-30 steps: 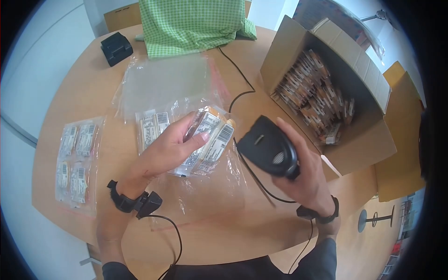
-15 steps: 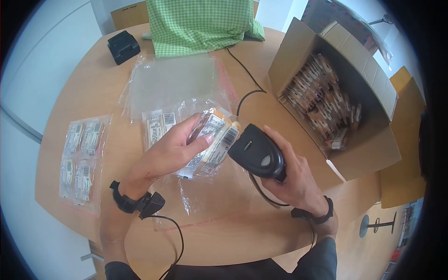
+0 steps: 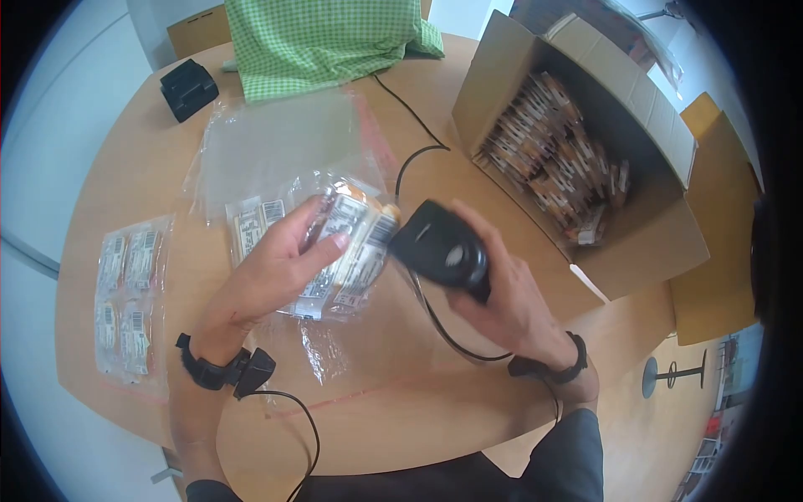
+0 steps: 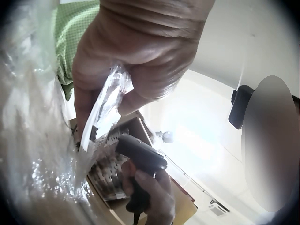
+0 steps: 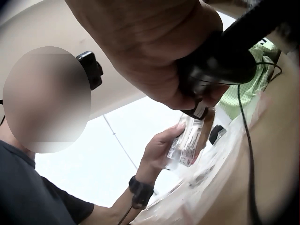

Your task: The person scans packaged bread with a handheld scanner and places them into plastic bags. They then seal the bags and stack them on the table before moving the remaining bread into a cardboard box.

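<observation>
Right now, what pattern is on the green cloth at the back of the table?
The green cloth has small green and white checks; the head view shows it best.

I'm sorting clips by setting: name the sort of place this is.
Probably a packing room: a black plastic barcode scanner, a brown cardboard box of brownish labelled packets, and clear plastic bags.

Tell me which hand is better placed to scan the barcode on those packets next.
Likely the right hand: it grips the scanner, close beside the packets. The left hand holds them, a barcode showing.

Pale walls (image 4: 220,51), wood-toned floor (image 3: 623,368), rounded wooden table (image 3: 401,418), bright light overhead
</observation>
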A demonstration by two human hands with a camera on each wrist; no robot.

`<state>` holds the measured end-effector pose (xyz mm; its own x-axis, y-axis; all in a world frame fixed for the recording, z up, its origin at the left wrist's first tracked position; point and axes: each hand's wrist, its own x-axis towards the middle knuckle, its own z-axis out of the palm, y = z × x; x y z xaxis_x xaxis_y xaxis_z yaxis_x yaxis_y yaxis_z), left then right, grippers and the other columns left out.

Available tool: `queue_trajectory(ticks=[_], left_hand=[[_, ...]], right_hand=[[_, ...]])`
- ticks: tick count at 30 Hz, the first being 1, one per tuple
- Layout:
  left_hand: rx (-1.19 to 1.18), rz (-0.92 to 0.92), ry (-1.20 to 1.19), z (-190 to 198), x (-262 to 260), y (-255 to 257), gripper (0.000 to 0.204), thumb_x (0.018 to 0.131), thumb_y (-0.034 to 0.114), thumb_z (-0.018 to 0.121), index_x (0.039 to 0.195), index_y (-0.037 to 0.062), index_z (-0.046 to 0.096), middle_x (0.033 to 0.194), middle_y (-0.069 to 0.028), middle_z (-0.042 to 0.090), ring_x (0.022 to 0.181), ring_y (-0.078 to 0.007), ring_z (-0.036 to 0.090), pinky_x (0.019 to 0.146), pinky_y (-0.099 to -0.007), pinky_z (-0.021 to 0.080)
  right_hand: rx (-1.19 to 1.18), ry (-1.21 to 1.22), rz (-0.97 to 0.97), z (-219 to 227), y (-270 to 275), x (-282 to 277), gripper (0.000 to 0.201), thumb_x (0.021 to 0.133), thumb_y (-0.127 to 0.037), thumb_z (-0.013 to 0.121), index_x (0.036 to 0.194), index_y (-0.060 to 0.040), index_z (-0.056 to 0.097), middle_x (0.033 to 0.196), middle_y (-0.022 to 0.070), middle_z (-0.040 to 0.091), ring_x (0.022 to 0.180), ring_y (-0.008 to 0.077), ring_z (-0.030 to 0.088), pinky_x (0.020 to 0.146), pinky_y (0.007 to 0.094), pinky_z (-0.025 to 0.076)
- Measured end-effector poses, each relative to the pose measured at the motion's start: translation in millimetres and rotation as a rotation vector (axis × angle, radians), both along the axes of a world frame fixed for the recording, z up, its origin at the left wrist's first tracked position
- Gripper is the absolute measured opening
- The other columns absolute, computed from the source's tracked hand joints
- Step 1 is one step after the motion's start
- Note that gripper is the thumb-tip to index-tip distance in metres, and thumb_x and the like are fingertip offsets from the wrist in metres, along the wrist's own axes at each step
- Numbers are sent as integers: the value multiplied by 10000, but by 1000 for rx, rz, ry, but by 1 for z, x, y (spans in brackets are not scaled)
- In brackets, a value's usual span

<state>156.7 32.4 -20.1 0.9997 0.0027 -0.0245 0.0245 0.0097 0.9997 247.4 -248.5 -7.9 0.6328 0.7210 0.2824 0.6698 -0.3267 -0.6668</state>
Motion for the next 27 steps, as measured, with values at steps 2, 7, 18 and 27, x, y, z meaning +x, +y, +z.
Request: queue_trajectory(ticks=[2, 7, 18, 27], left_hand=[[-81, 63, 26, -4, 3, 3, 491, 1088, 175, 602, 1519, -19, 467, 1310, -96, 668, 1176, -144, 645, 1012, -324, 531], [-444, 332, 81, -5, 8, 10, 404, 1058, 157, 640, 1412, -19, 561, 1228, -86, 714, 1081, -155, 698, 947, -330, 575], [-432, 334, 38, -13, -22, -63, 404, 1075, 185, 620, 1422, -4, 538, 1301, -83, 673, 1208, -163, 641, 1043, -332, 513], [1129, -150, -448, 6, -95, -40, 453, 957, 226, 707, 1335, -5, 611, 1316, -151, 602, 1343, -342, 562, 1144, -487, 443]], right_hand=[[-24, 40, -91, -8, -1, 20, 801, 881, -61, 732, 1587, -59, 353, 1286, 281, 678, 1197, 469, 665, 979, 485, 534], [-212, 40, -367, -63, -25, 86, 637, 967, -258, 711, 1493, -17, 445, 1209, 324, 689, 1156, 482, 672, 938, 486, 541], [-118, -547, -66, -11, -3, -21, 912, 790, -116, 837, 1593, 1, 419, 1508, 236, 570, 1350, 426, 575, 1126, 479, 452], [4, -834, 219, 0, -48, -49, 327, 992, -135, 695, 1292, -9, 666, 1229, 168, 771, 1092, 289, 769, 844, 309, 554]])
